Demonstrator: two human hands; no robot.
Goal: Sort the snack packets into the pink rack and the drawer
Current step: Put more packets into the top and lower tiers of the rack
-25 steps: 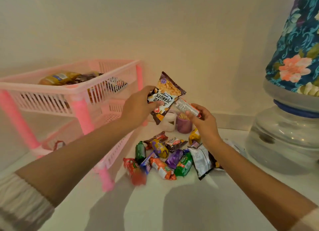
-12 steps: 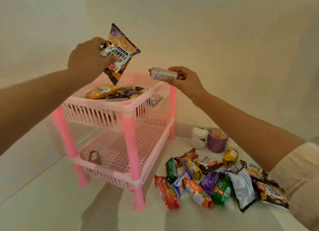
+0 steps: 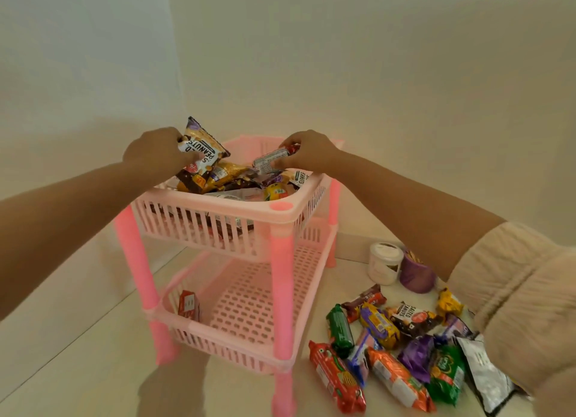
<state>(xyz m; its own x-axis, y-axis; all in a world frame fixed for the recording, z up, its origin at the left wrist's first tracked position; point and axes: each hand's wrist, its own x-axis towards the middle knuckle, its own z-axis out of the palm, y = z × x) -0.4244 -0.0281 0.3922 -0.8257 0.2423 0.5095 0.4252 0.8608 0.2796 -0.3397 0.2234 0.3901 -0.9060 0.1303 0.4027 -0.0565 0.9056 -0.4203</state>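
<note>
A pink two-tier rack [image 3: 282,212] stands on the white surface. Its top basket holds several snack packets. My left hand [image 3: 152,156] grips a brown salted peanuts packet [image 3: 201,155] over the basket's left side, its lower end touching the pile. My right hand [image 3: 307,152] pinches a small silver and red bar packet [image 3: 274,159] just above the basket's far right. The lower tier holds one small red packet [image 3: 188,304]. A heap of loose snack packets [image 3: 396,351] lies on the surface right of the rack. No drawer is in view.
A white jar [image 3: 383,262] and a purple cup [image 3: 416,275] stand against the wall behind the heap. Pale walls meet in a corner behind the rack. Open white surface lies in front of and left of the rack.
Both hands have come down from above the rack to its top basket, each still holding its packet. The view has tilted down onto the rack.
</note>
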